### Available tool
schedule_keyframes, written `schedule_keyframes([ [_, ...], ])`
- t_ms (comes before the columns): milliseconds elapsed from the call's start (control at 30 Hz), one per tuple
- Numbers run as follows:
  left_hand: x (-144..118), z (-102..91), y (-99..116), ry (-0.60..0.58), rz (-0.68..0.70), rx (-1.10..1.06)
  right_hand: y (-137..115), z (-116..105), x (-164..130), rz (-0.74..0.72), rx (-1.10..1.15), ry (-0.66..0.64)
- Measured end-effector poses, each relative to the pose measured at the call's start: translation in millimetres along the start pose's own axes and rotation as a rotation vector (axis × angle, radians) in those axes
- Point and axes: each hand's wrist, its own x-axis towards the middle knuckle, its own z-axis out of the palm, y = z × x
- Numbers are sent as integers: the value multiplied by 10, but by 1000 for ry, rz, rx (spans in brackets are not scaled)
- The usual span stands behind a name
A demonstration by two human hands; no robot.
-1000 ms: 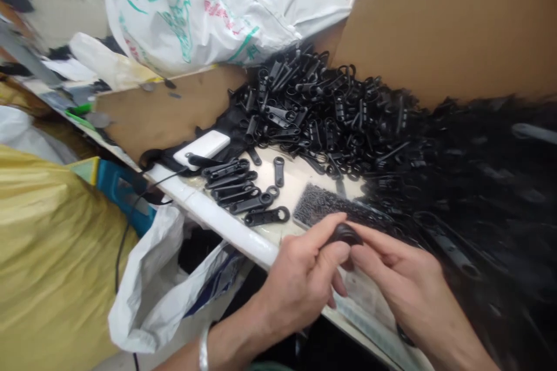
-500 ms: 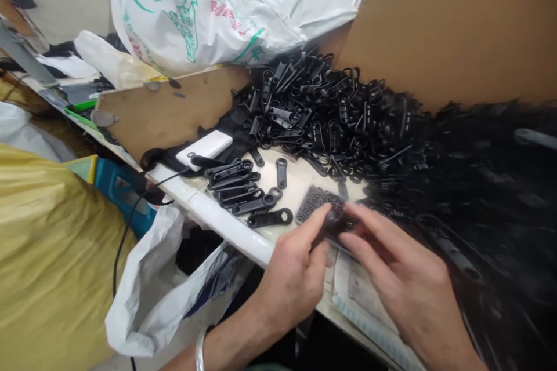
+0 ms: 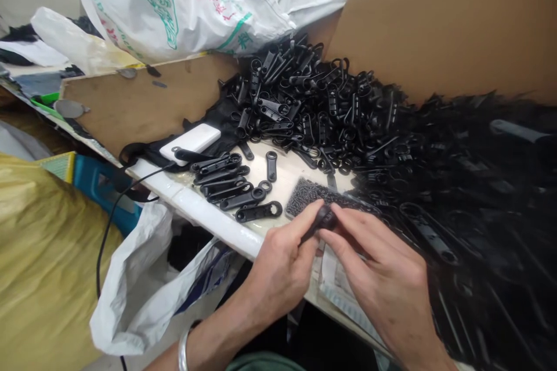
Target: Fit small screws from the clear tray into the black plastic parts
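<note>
My left hand (image 3: 285,264) is closed around a black plastic part (image 3: 324,220), whose round end sticks out past the thumb. From the other side my right hand (image 3: 383,278) pinches that same end between thumb and fingers; its far side is hidden. Just beyond my fingertips lies a clear tray of small dark pieces (image 3: 304,194). To the left a row of black plastic lever-shaped parts (image 3: 224,177) rests along the table edge, with a single lever part (image 3: 271,166) standing apart from them.
A large heap of black parts (image 3: 322,98) fills the back and right of the table (image 3: 256,156) against a cardboard wall (image 3: 444,23). A white power bank (image 3: 191,144) with a black cable lies at the left. Below the edge hang a white sack (image 3: 126,284) and a yellow sack (image 3: 43,261).
The view has shifted, so everything on the table sits slightly further left. Both hands stay together on the black part, and its round end now shows more clearly between the fingers.
</note>
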Motion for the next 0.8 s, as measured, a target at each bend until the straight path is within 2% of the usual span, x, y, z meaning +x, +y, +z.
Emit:
schedule_keyframes([
  [167,-12,48,9,-84,-74,-234,3,-5,19,27,37,0],
  [300,-41,57,35,-52,-65,-160,30,3,28,82,81,-45],
  [400,-46,38,48,-39,-37,-83,78,39,0,29,74,17],
  [467,-44,23,45,-56,-41,-104,110,67,-25,-36,53,65],
  [633,-59,14,43,-123,-103,-278,165,90,-38,-169,26,34],
  [800,-78,25,68,-156,-118,-476,219,114,-24,-84,93,17],
])
